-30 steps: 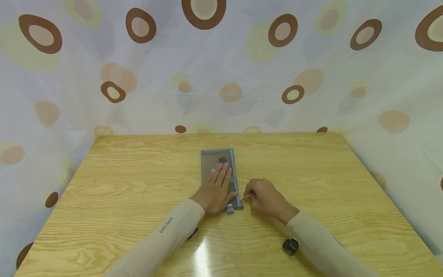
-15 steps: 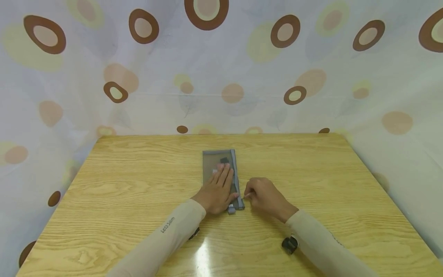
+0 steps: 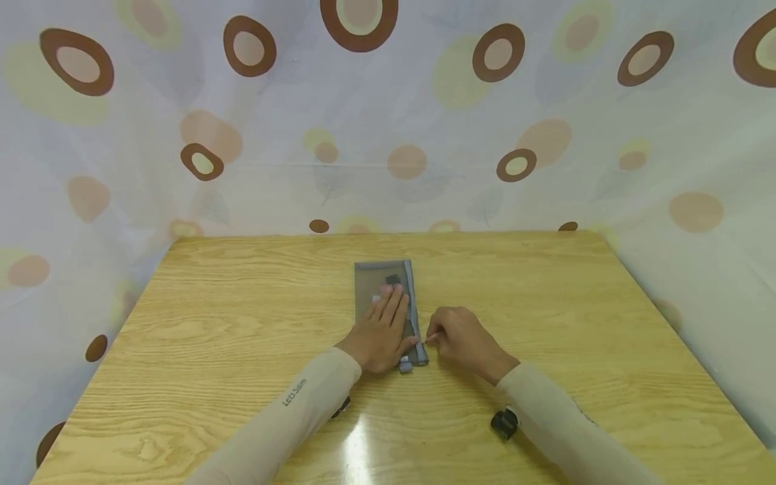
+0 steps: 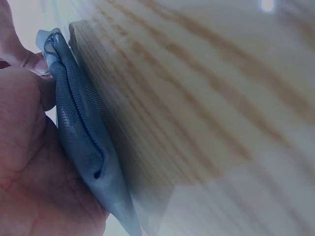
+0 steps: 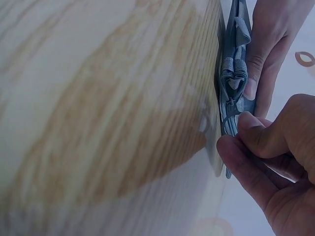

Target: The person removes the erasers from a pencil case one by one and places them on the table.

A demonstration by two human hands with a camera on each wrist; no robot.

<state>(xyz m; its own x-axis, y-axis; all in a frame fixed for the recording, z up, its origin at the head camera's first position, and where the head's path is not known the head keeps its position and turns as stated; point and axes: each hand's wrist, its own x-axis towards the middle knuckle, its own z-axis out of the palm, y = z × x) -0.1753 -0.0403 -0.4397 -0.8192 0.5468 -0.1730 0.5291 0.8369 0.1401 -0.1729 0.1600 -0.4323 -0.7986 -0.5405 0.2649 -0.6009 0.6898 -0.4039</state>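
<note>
A grey mesh zipper pouch [image 3: 368, 277] lies flat on the wooden table, its long zippered edge to the right. My left hand [image 3: 378, 342] rests on it with straight fingers, thumb close to the zipper. Through the mesh shows a small dark item [image 3: 393, 279]; the hand covers other contents. At the pouch's near right corner, my right hand [image 3: 465, 342] pinches the zipper pull [image 5: 229, 117] between thumb and index finger. In the left wrist view the pouch's zippered side [image 4: 78, 113] runs beside the palm. A short fabric tab [image 3: 405, 368] sticks out at the near end.
The wooden table [image 3: 242, 289] stretches around the pouch. Behind it and at both sides hangs a pale curtain [image 3: 358, 135] with brown ring patterns. A black wrist device [image 3: 504, 424] sits under the right sleeve.
My right hand has shifted slightly away from me along the zippered edge, the pull still pinched. My left hand stays pressed on the pouch.
</note>
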